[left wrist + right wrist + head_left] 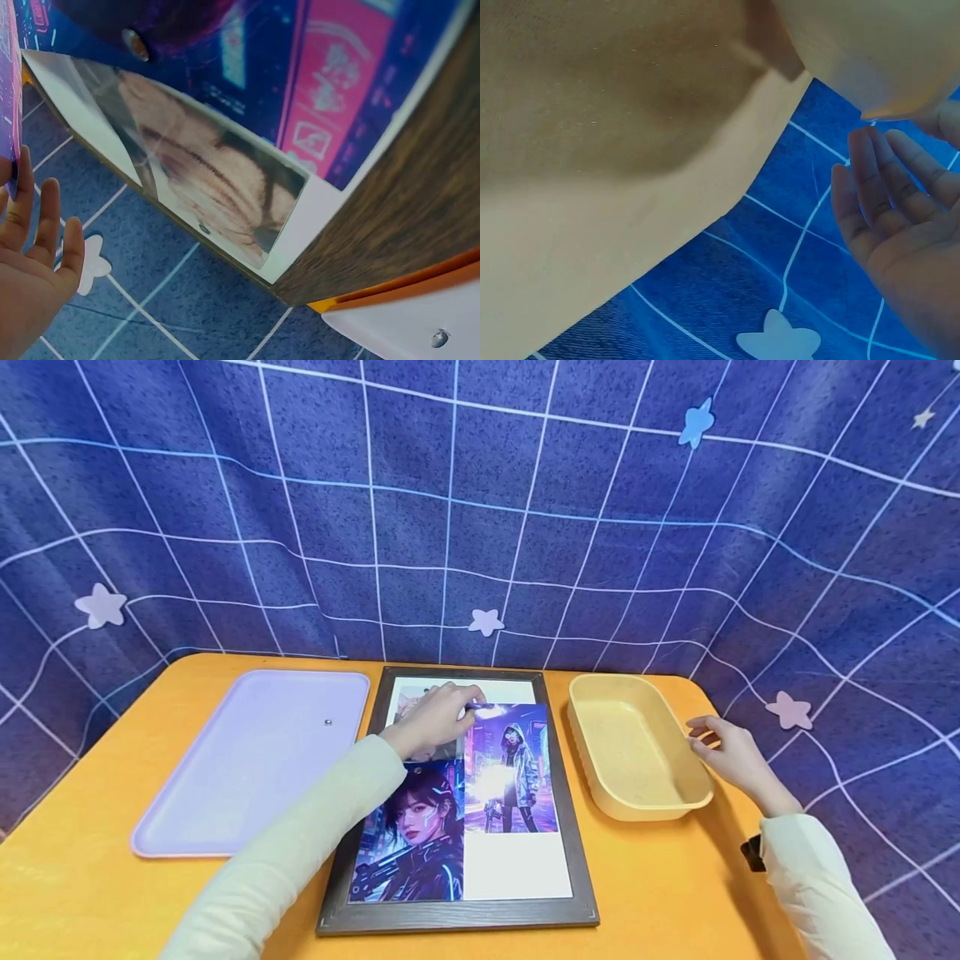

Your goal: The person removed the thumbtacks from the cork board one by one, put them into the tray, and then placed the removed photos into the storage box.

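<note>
My left hand (442, 710) pinches the top edge of a picture print (517, 777) showing a hooded figure in a neon city. The print overlaps the right side of a dark-framed white board (517, 868). In the left wrist view only a strip of this print (9, 90) shows, by the fingers. Another print (420, 843), of a dark-haired figure, lies at the board's lower left. A pale picture (217, 165) behind it is partly hidden by my left hand in the head view. My right hand (731, 756), fingers loosely bent, is at the right rim of a yellow basket (581, 752).
Left of the board lies a lavender tray (195, 793) with a small round metal piece (327, 722) on it. A similar metal piece (417, 770) sits at the top of the dark-haired print. The orange tabletop (645, 893) ends at a blue grid-patterned curtain (420, 543).
</note>
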The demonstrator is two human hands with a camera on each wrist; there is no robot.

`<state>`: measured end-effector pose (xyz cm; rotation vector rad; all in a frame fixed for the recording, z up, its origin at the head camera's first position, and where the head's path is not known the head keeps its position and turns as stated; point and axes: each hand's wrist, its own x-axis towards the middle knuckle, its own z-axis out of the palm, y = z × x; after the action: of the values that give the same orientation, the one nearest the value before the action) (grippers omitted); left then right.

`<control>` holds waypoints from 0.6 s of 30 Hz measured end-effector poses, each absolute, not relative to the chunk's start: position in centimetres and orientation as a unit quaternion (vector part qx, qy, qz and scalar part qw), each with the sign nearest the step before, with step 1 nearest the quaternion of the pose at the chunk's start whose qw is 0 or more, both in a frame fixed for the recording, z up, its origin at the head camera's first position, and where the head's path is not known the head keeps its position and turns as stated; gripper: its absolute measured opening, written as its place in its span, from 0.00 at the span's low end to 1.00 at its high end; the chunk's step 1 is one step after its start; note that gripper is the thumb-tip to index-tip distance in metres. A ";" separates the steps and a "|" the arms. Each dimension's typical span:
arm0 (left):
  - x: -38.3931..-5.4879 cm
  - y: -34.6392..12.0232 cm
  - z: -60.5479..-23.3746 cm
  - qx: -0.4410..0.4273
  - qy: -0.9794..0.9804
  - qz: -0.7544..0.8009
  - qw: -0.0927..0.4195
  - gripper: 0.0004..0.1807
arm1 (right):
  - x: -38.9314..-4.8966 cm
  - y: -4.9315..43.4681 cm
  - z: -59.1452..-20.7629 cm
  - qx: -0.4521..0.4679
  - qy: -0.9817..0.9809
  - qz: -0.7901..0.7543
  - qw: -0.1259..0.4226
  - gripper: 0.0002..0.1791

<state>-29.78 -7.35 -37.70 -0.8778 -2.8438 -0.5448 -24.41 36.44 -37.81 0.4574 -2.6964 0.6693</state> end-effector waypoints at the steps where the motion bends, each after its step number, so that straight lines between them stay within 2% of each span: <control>1: -29.8 -7.4 -37.6 -0.288 -0.939 -0.181 0.056 0.15 | -24.4 36.5 -37.8 0.158 -0.946 0.236 0.158 0.13; 11: -29.6 -7.2 -37.0 -0.282 -0.938 -0.194 0.049 0.15 | -24.4 36.9 -38.3 0.134 -0.935 0.308 0.118 0.13; 18: -29.5 -7.1 -36.7 -0.275 -0.935 -0.217 0.062 0.15 | -24.5 37.5 -38.5 0.116 -0.911 0.392 0.044 0.17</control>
<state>-29.51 -7.10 -36.71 -0.8307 -2.8265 -0.6558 -24.52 37.45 -38.48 0.3543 -2.7850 1.1992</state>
